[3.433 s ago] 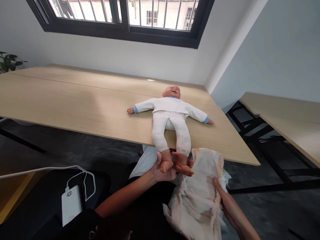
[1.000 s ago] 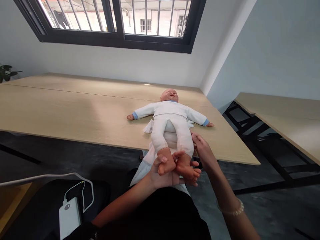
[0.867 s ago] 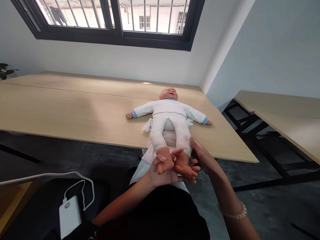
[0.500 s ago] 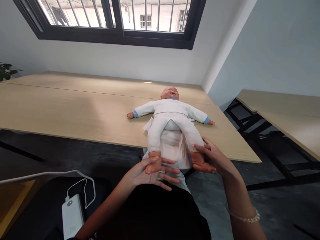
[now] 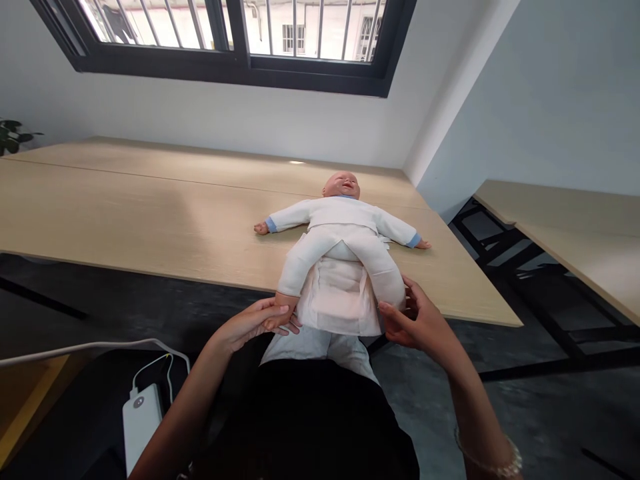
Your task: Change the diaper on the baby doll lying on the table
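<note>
A baby doll (image 5: 343, 217) in a white outfit with blue cuffs lies on its back, head toward the window and legs over the table's near edge. Under its bottom a white diaper (image 5: 337, 297) is spread between the legs and hangs past the edge. My left hand (image 5: 255, 323) is closed around the doll's foot on the left, with the thumb on top. On the other side my right hand (image 5: 413, 317) grips the lower leg, thumb in front and fingers behind. That leg's foot is hidden by my hand.
The doll rests on a long light wood table (image 5: 125, 213). A second wood table (image 5: 575, 220) stands to the right across a gap. At lower left, a white power bank (image 5: 143, 427) with a cable lies on a dark seat. A barred window (image 5: 240, 40) is ahead.
My left hand has moved left and closed on the doll's foot, swinging that leg outward. The diaper shows more widely between the legs. My right hand has shifted slightly and tightened around the other leg.
</note>
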The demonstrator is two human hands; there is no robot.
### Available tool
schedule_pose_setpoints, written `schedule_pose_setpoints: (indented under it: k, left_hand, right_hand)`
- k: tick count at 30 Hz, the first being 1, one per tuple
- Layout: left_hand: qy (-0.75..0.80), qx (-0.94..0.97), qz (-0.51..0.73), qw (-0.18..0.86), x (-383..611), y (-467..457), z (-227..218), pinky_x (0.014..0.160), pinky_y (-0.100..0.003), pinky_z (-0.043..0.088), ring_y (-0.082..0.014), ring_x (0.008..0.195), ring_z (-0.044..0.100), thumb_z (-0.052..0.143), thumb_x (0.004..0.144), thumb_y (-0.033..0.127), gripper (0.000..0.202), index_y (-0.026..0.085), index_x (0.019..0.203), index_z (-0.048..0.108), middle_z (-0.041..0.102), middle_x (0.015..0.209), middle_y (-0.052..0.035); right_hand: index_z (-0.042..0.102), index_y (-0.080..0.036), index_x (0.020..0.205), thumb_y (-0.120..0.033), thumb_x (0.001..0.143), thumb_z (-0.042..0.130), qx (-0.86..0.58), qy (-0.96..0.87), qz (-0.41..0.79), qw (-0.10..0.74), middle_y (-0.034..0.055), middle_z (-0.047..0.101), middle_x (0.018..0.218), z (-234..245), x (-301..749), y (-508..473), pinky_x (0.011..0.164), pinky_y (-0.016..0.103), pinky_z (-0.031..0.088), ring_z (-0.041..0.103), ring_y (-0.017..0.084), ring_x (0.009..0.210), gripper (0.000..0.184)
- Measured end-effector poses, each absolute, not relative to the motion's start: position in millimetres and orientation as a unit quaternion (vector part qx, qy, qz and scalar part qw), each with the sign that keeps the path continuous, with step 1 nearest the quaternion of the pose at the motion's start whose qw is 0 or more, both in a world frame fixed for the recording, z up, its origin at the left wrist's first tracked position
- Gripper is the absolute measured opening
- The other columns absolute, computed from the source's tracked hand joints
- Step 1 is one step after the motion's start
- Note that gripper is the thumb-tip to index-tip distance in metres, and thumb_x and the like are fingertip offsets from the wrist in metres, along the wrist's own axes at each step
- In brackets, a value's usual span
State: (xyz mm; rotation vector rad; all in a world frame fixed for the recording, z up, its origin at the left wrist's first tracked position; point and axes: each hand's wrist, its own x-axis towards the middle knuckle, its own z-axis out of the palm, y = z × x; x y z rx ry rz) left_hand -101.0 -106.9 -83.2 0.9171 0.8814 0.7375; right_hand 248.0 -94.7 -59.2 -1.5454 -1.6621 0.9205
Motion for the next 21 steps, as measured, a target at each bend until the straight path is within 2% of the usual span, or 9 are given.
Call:
schedule_pose_setpoints:
  k: [4, 8, 11, 13, 16, 18, 21]
  left_hand:
    - [0.383, 0.383, 0.359, 0.76, -96, -107, -93, 0.087, -0.033, 0.059, -0.0277, 0.092, 0.078, 0.088, 0.077, 0.04, 0.042, 0.012, 0.103, 0.069, 0.078, 0.092, -0.0092]
    - [0.356, 0.353, 0.383, 0.776, -91, -107, -95, 0.093, -0.038, 0.058, -0.0278, 0.093, 0.078, 0.089, 0.076, 0.034, 0.04, 0.012, 0.103, 0.069, 0.079, 0.093, -0.0086]
    - [0.334, 0.331, 0.394, 0.79, -85, -108, -95, 0.092, -0.042, 0.059, -0.0282, 0.09, 0.077, 0.089, 0.075, 0.033, 0.038, 0.012, 0.102, 0.072, 0.078, 0.093, -0.0088]
    - [0.333, 0.309, 0.407, 0.792, -80, -108, -94, 0.091, -0.044, 0.059, -0.0275, 0.087, 0.076, 0.088, 0.076, 0.035, 0.036, 0.013, 0.101, 0.074, 0.078, 0.094, -0.0085]
    - [0.34, 0.298, 0.418, 0.788, -74, -107, -94, 0.091, -0.043, 0.058, -0.026, 0.084, 0.074, 0.084, 0.079, 0.038, 0.033, 0.014, 0.1, 0.076, 0.078, 0.095, -0.0084]
    - [0.328, 0.307, 0.41, 0.794, -71, -106, -94, 0.093, -0.044, 0.056, -0.0259, 0.083, 0.072, 0.082, 0.08, 0.043, 0.034, 0.015, 0.097, 0.077, 0.077, 0.089, -0.0083]
    - [0.317, 0.318, 0.398, 0.8, -69, -105, -91, 0.094, -0.045, 0.055, -0.0254, 0.08, 0.071, 0.079, 0.082, 0.046, 0.033, 0.015, 0.093, 0.077, 0.075, 0.082, -0.0076]
  right_hand:
    - [0.045, -0.017, 0.149, -0.068, 0.088, 0.063, -0.612, -0.684, 0.243, 0.312, 0.0197, 0.062, 0.134, -66, 240, -102, 0.092, 0.054, 0.057, 0.066, 0.036, 0.11, 0.082]
    - [0.035, -0.014, 0.158, -0.064, 0.096, 0.056, -0.581, -0.738, 0.033, 0.341, 0.0239, 0.053, 0.143, -65, 222, -114, 0.109, 0.062, 0.046, 0.052, 0.042, 0.133, 0.082]
    - [0.025, -0.02, 0.163, -0.057, 0.096, 0.062, -0.48, -0.825, -0.024, 0.297, 0.0202, 0.046, 0.154, -61, 197, -128, 0.116, 0.057, 0.043, 0.042, 0.038, 0.145, 0.084]
    - [0.024, -0.023, 0.164, -0.048, 0.096, 0.065, -0.435, -0.863, -0.04, 0.253, 0.0168, 0.041, 0.159, -61, 180, -133, 0.117, 0.056, 0.042, 0.039, 0.036, 0.149, 0.083]
    - [0.031, -0.019, 0.161, -0.021, 0.096, 0.058, -0.421, -0.874, -0.094, 0.222, 0.0146, 0.04, 0.162, -63, 163, -130, 0.121, 0.057, 0.037, 0.038, 0.033, 0.15, 0.071]
    - [0.044, -0.012, 0.153, -0.008, 0.092, 0.051, -0.407, -0.877, -0.131, 0.219, 0.0156, 0.052, 0.153, -64, 159, -122, 0.119, 0.055, 0.04, 0.049, 0.032, 0.142, 0.062]
    - [0.066, -0.008, 0.128, -0.002, 0.092, 0.042, -0.363, -0.886, -0.172, 0.231, 0.0132, 0.072, 0.125, -60, 158, -110, 0.11, 0.046, 0.049, 0.066, 0.027, 0.116, 0.044]
